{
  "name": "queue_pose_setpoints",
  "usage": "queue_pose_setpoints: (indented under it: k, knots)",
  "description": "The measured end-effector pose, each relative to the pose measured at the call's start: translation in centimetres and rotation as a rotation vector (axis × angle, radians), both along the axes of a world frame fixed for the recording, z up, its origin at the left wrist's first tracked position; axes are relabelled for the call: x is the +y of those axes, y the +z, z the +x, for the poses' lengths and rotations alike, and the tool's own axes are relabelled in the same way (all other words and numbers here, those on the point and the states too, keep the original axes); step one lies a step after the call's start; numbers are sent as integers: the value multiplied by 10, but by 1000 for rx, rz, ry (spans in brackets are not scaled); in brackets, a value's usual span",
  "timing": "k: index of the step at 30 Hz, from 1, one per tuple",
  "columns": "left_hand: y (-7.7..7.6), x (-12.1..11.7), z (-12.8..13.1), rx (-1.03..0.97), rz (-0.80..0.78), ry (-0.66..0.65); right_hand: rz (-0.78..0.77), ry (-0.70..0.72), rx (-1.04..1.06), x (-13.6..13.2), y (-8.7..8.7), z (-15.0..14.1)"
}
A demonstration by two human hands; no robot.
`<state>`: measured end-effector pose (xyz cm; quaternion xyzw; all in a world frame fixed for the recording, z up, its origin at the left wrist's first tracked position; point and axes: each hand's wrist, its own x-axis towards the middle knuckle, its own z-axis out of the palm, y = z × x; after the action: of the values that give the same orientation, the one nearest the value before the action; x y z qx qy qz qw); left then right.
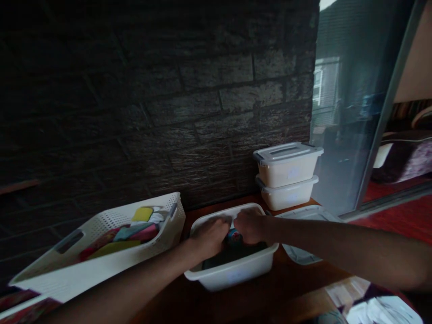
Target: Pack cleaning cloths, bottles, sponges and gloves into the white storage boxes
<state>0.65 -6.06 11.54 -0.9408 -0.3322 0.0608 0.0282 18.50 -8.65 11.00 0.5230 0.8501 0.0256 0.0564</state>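
Note:
My left hand and my right hand are both inside a white plastic tub on a wooden table. The fingers of each are curled closed, close together near the far side of the tub. Between them shows a small blue and red patterned patch, perhaps part of a cloth. What the fingers grip is mostly hidden. Dark contents lie in the tub below my hands; their kind is too dim to tell.
A white perforated basket at left holds colourful folded cloths. Two stacked lidded boxes stand behind to the right, with a loose grey lid in front. A stone wall rises behind the table. White cloth lies at lower right.

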Motion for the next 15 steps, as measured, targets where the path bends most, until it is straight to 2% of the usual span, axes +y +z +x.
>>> queue_pose_setpoints:
  k: [6,15]
  knots:
    - [12,-10,-2,9,39,36,33,15,-21,2,2,5]
    - [13,-22,-8,-59,18,99,65,62,-117,-5,5,13]
